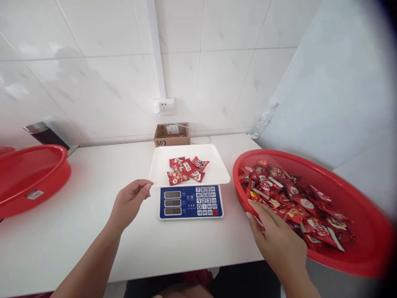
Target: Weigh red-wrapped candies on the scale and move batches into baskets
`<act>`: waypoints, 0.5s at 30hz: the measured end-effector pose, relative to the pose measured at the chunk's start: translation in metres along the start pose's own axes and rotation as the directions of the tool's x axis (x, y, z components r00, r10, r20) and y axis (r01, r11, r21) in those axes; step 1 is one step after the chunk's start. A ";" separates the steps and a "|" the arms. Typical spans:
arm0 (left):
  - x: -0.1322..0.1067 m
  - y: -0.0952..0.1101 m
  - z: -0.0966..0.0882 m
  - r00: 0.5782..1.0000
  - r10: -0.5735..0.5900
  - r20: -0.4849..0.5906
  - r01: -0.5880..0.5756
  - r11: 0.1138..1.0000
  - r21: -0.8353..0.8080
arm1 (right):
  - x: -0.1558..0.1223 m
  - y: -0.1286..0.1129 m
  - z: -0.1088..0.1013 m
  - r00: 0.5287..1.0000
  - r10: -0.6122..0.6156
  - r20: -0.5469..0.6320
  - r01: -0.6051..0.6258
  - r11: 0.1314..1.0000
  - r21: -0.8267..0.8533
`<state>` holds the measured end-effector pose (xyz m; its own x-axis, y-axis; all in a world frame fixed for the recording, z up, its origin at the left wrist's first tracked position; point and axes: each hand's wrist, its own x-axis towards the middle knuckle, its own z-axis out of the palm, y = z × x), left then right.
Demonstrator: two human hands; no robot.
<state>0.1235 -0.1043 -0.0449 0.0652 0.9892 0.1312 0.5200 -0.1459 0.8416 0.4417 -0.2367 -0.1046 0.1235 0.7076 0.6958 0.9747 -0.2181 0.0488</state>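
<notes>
My left hand [132, 203] is at the front left corner of a white weighing tray [220, 169], thumb and bent index finger close together. Whether anything small is between them I cannot make out. On the tray lie several small red snack packets [178, 177] with printed characters. The tray sits on a digital scale [189, 203] with a blue keypad panel and three displays. My right hand [276, 234] is closed over the near left rim of a red plastic basket [369, 244], thumb outside. Many similar red packets [316, 229] fill that basket.
Another red basket [58, 178] stands at the left of the white table [130, 248]. A small cardboard box [172, 141] is against the tiled wall, below a socket [166, 106]. A dark flask [46, 134] lies back left; a clear plastic bottle [263, 123] leans back right.
</notes>
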 end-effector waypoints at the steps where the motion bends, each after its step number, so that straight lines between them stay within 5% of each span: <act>1: 0.001 0.002 0.003 1.000 0.007 0.016 -0.007 1.000 0.003 | 0.000 0.000 0.000 1.000 -0.006 -0.001 0.006 1.000 -0.001; 9: 0.053 0.023 0.033 0.960 0.246 0.135 -0.276 0.911 0.306 | 0.001 0.000 0.000 0.999 -0.042 -0.004 0.042 0.999 0.006; 15: 0.111 0.031 0.049 0.904 0.222 0.365 -0.378 0.815 0.440 | 0.000 0.001 0.000 0.998 -0.062 0.004 0.062 0.998 0.009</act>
<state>0.1890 0.0020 -0.0302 0.4855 0.8667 0.1140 0.7735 -0.4867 0.4060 0.4428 -0.2370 -0.1048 0.0631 0.7226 0.6884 0.9821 -0.1677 0.0859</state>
